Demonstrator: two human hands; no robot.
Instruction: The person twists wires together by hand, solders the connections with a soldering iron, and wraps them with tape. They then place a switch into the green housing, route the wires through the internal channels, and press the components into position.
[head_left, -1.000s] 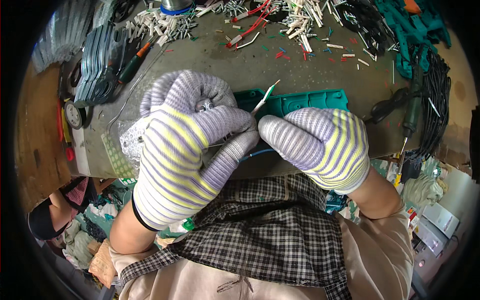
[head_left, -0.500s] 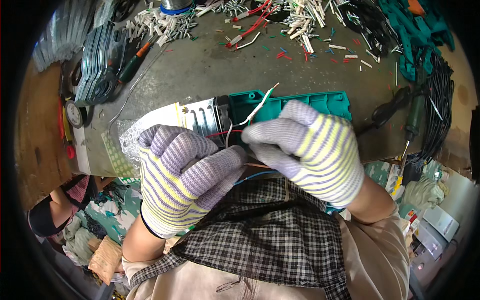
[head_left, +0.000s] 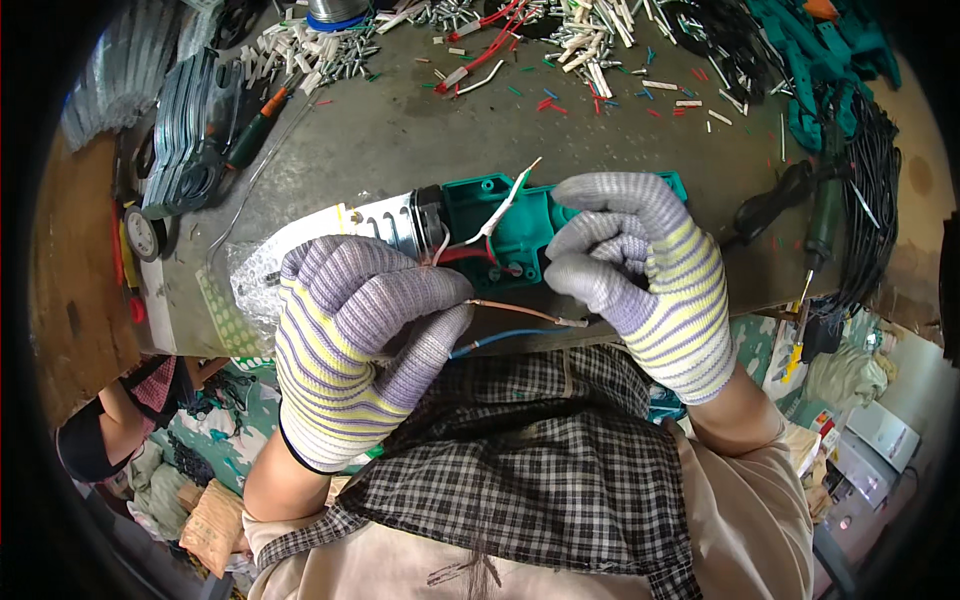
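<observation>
The gloved left hand pinches a brown wire between thumb and fingers, a blue wire just below — the right hand curls loosely, thumb and forefinger apart, hiding part of the teal housing; that lies open on the workbench, its left end at a slotted metal body

Workbench: grey top, stained and speckled, across the upper frame. Brown wooden surface adjoins at left edge. Floor, lower left: green with pale patches, cluttered. White box, lower right. Bench lighting: fairly even.
</observation>
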